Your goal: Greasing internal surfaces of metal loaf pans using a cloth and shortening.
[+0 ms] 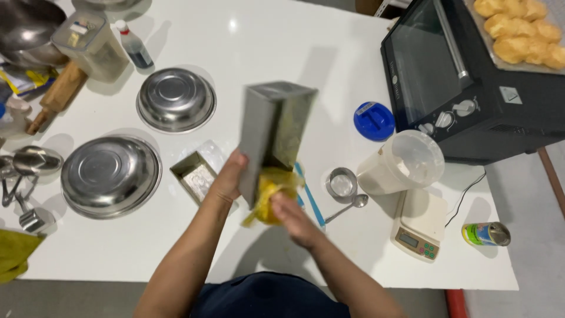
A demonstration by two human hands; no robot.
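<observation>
Loaf tin (pixel 273 132) tilts above left hand (pixel 226 179) gripping its edge.

A small white kitchen scale (pixel 419 227) with a grey screen (pixel 407 239) sits near the counter's (pixel 247 35) right front edge, a green-labelled tin can (pixel 486 234) just right of it. Far left lies a yellow-and-blue packet (pixel 17 81); a red-capped bottle (pixel 133 45) with a white label stands at the back.

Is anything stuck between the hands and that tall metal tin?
The left hand grips the metal tin directly, with nothing between. The right hand presses a yellow wad at the tin's open end, so that sits between this hand and the tin.
</observation>
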